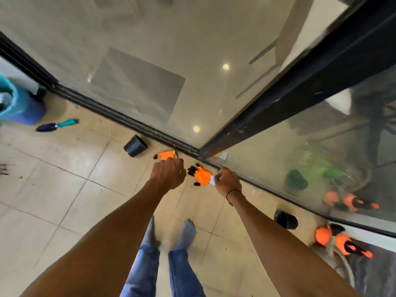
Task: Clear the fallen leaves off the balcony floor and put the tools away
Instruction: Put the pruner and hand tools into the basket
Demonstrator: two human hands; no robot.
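Two orange gardening gloves with black claw tips lie on the tiled balcony floor beside the sliding door track. My left hand [168, 173] reaches down with curled fingers onto the cuff end of the farther glove [165, 155]; its fingertips are hidden. My right hand [227, 180] pinches the pale cuff of the nearer glove [202, 175], whose claws point left. A blue trowel with a teal handle [56, 124] lies on the tiles at the left. Small dark bits of debris [4, 169] dot the far left floor.
A black pot [135, 146] lies tipped by the door track [128, 123]. A blue bucket [21, 106] stands at the left corner. Another black pot [286, 219] and an orange hose nozzle [342, 243] sit at the right, by the glass door [321, 146]. My feet are below the hands.
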